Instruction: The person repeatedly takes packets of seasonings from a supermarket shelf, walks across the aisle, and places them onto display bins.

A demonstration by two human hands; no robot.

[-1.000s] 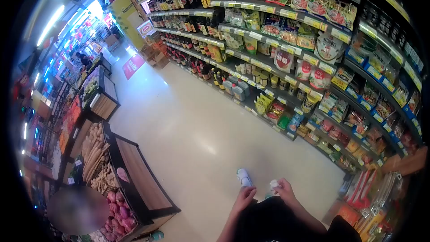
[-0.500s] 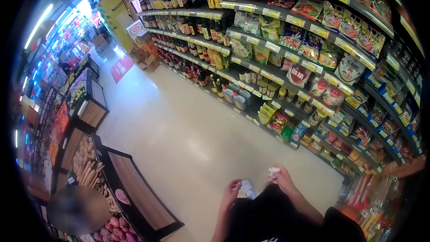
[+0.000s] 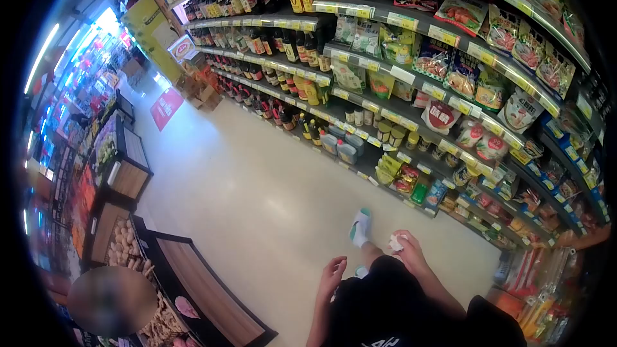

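Note:
My right hand [image 3: 407, 249] is closed around a small, white, crumpled wad that looks like tissue [image 3: 397, 241], held in front of my body. My left hand [image 3: 332, 274] hangs beside my dark clothing, fingers loosely bent and slightly apart, with nothing seen in it. Past my hands, one foot in a white and green shoe [image 3: 361, 227] is stretched forward on the pale floor. Part of the other shoe [image 3: 361, 272] shows between my hands. Neither hand touches the shelves or the produce stand.
Along the right runs a long store shelf [image 3: 402, 75] with bottles, jars and seasoning bags. A wood-panelled produce stand [image 3: 199, 283] with root vegetables [image 3: 125, 244] borders the left. Pale aisle floor [image 3: 257, 186] leads to a red floor mat [image 3: 166, 108] and cardboard boxes [image 3: 202, 95].
One foot has swung forward, and the view has shifted slightly along the aisle. The white wad stays in my right hand; my left hand keeps nearly the same place.

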